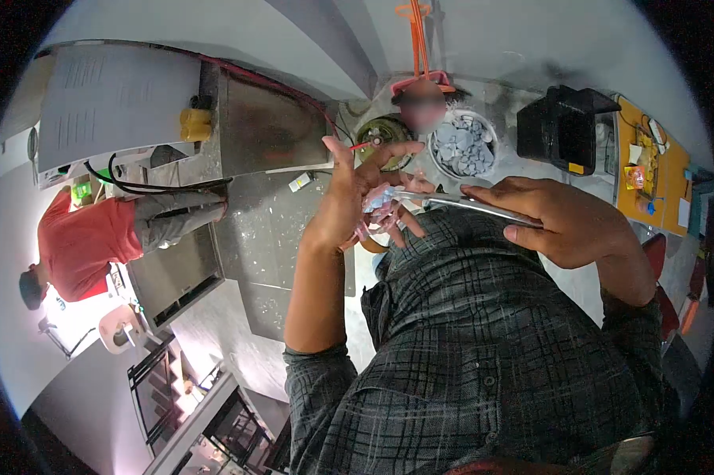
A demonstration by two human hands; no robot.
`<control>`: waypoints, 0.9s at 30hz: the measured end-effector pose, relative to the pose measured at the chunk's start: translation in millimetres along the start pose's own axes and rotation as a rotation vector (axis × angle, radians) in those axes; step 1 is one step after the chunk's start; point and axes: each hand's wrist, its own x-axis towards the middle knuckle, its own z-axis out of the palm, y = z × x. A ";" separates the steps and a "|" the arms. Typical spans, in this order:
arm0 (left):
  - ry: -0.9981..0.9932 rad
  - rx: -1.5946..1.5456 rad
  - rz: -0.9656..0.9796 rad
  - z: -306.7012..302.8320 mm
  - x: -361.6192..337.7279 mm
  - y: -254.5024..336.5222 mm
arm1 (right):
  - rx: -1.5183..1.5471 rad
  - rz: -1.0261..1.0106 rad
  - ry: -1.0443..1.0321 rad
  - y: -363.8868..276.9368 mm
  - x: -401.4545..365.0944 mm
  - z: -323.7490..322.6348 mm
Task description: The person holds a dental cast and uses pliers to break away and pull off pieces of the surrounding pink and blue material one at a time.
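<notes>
My left hand is raised in front of my chest, palm up with thumb and fingers spread. On its palm and fingers rests a small cluster of pink translucent pieces with a pale-blue bit among them. My right hand grips a long, slim silver metal tool, whose exact kind I cannot make out. Its narrow tip reaches the cluster in my left hand. Beyond my hands, a round white tub holds many flat grey-blue pieces.
A round greenish container stands beside the tub, and a black bin to the right. An orange table carries small items. On the left, a person in a red shirt bends over near a metal cabinet.
</notes>
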 end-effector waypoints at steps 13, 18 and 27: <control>0.006 0.147 -0.090 -8.6 14.6 -14.2 | -0.104 0.049 -0.084 -2.0 9.3 -6.0; -0.019 0.060 -0.092 -13.3 13.5 -11.0 | 0.142 -0.067 0.001 13.4 13.9 -1.0; -0.151 -0.484 -0.080 -20.4 16.2 -20.6 | 0.568 -0.039 0.129 34.1 22.8 8.3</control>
